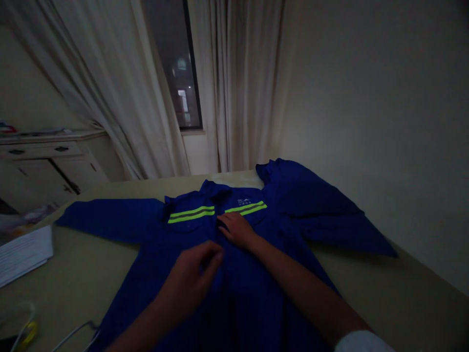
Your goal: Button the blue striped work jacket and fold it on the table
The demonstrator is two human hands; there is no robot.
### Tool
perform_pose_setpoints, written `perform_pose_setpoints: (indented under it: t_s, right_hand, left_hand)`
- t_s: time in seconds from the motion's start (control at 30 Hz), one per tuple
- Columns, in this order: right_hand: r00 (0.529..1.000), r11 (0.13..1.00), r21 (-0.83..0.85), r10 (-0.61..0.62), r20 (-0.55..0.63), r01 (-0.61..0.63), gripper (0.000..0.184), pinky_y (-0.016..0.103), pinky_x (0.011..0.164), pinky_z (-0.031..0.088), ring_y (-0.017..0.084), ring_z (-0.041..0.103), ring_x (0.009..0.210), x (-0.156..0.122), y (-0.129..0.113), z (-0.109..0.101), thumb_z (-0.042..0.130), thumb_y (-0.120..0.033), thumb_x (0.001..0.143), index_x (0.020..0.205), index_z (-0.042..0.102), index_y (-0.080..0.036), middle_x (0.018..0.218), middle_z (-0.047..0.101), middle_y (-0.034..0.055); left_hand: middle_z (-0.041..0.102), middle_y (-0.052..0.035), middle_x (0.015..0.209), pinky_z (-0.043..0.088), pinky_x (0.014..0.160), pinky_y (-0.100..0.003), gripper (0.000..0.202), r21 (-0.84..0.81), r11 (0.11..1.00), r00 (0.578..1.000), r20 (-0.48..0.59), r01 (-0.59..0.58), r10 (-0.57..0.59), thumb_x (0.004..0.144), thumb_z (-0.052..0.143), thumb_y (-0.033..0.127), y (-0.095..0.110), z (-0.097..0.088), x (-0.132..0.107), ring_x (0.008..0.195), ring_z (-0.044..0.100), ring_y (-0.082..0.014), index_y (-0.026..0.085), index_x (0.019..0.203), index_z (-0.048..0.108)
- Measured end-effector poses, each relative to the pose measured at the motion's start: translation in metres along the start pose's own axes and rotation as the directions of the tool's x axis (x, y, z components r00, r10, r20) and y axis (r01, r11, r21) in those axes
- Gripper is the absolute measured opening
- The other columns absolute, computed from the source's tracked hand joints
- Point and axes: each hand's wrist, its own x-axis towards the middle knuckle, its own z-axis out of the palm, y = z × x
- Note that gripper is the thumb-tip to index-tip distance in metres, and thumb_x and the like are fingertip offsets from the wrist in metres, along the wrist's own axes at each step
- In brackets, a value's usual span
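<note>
A dark blue work jacket [176, 249] with yellow-green reflective chest stripes lies front up, its sleeves spread to both sides. My right hand [240, 231] rests on the chest by the front opening, just below the right-hand stripe, fingers and thumb bent around the front edge. Nearer to me, my left hand [194, 271] is closed in a pinch over the middle of the front, thumb and forefinger forming a loop. What lies between those fingertips, if anything, is too dark to make out. The collar stands partly open at the far end.
The jacket covers much of a pale table [91, 264]. Folded papers [25, 254] lie at the left edge, with a white cable [75, 336] and a yellow item [29, 335] nearer. Behind are curtains [242, 88], a window and a cabinet [47, 168]; a wall borders the right side.
</note>
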Motion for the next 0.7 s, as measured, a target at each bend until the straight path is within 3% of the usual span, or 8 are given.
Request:
perform_pose_setpoints:
  t_s: [0.03,0.1,0.17,0.27,0.37,0.47,0.57,0.7]
  right_hand:
    - [1.0,1.0,0.017,-0.024,0.001,0.024,0.042,0.041,0.107,0.04,0.026,0.057,0.124,-0.001,0.0,0.0,0.056,-0.035,0.103,0.14,0.057,-0.016,0.135,0.064,0.0146]
    - [0.997,0.996,0.045,-0.072,0.014,0.071,0.043,0.041,0.104,0.043,0.026,0.058,0.121,-0.001,0.002,-0.002,0.06,-0.036,0.101,0.139,0.057,-0.016,0.131,0.067,0.0145]
    - [0.993,0.992,0.063,-0.114,0.007,0.114,0.046,0.041,0.103,0.043,0.026,0.06,0.119,-0.002,0.003,-0.004,0.061,-0.04,0.1,0.138,0.057,-0.014,0.129,0.068,0.0147]
    - [0.98,0.979,0.071,-0.189,-0.066,0.193,0.057,0.042,0.107,0.041,0.026,0.058,0.124,-0.003,0.001,-0.005,0.057,-0.054,0.101,0.143,0.054,-0.015,0.136,0.066,0.0146]
    - [0.944,0.949,0.007,-0.314,-0.096,0.316,0.063,0.042,0.107,0.041,0.026,0.055,0.128,-0.002,-0.002,-0.002,0.054,-0.066,0.098,0.14,0.056,-0.019,0.145,0.059,0.0138]
    - [0.92,0.918,-0.105,-0.388,-0.053,0.382,0.054,0.039,0.094,0.047,0.025,0.06,0.115,0.0,-0.005,0.005,0.049,-0.066,0.101,0.119,0.065,-0.018,0.131,0.066,0.0122]
    - [0.92,0.911,-0.154,-0.391,-0.037,0.382,0.05,0.035,0.081,0.048,0.023,0.062,0.102,0.004,-0.007,0.01,0.044,-0.064,0.103,0.105,0.064,-0.018,0.113,0.07,0.0084]
    - [0.915,0.914,-0.155,-0.393,-0.095,0.376,0.045,0.032,0.078,0.048,0.02,0.063,0.099,0.01,-0.01,0.013,0.038,-0.059,0.107,0.107,0.062,-0.021,0.113,0.069,0.0054]
  left_hand:
    - [0.076,-0.0074,0.099,0.053,0.09,-0.036,0.03,0.131,0.987,0.991,-0.083,-0.092,0.103,0.096,0.053,0.042,-0.002,0.004,0.04,0.094,0.07,-0.0245,0.023,0.104,0.074]
    - [0.073,-0.0129,0.109,0.051,0.1,-0.04,0.031,0.341,0.935,0.938,-0.282,-0.097,0.2,0.095,0.047,0.032,-0.015,0.01,0.115,0.106,0.068,-0.0274,0.018,0.11,0.07]
    - [0.07,-0.0185,0.119,0.048,0.105,-0.042,0.035,0.435,0.9,0.905,-0.39,0.02,0.169,0.094,0.046,0.028,-0.037,0.008,0.175,0.117,0.065,-0.0302,0.012,0.118,0.066]
    - [0.064,-0.0256,0.131,0.048,0.106,-0.044,0.048,0.478,0.855,0.883,-0.467,0.2,0.055,0.094,0.048,0.033,-0.074,-0.007,0.233,0.127,0.06,-0.0346,0.004,0.132,0.057]
    - [0.062,-0.0247,0.138,0.047,0.106,-0.048,0.061,0.565,0.801,0.92,-0.39,0.199,0.046,0.089,0.059,0.044,-0.098,-0.025,0.26,0.131,0.056,-0.0388,0.008,0.137,0.055]
    - [0.064,-0.016,0.142,0.042,0.112,-0.049,0.051,0.619,0.785,0.959,-0.212,-0.015,0.186,0.093,0.049,0.048,-0.108,-0.033,0.272,0.133,0.055,-0.0348,0.017,0.133,0.061]
    - [0.073,-0.0125,0.127,0.044,0.111,-0.044,0.053,0.555,0.81,0.97,-0.023,-0.189,0.242,0.092,0.045,0.057,-0.108,-0.033,0.284,0.122,0.063,-0.0314,0.018,0.119,0.07]
    - [0.077,-0.0132,0.111,0.051,0.103,-0.045,0.056,0.457,0.878,0.987,-0.007,-0.141,0.163,0.076,0.061,0.059,-0.092,-0.03,0.303,0.109,0.068,-0.0354,0.015,0.109,0.074]
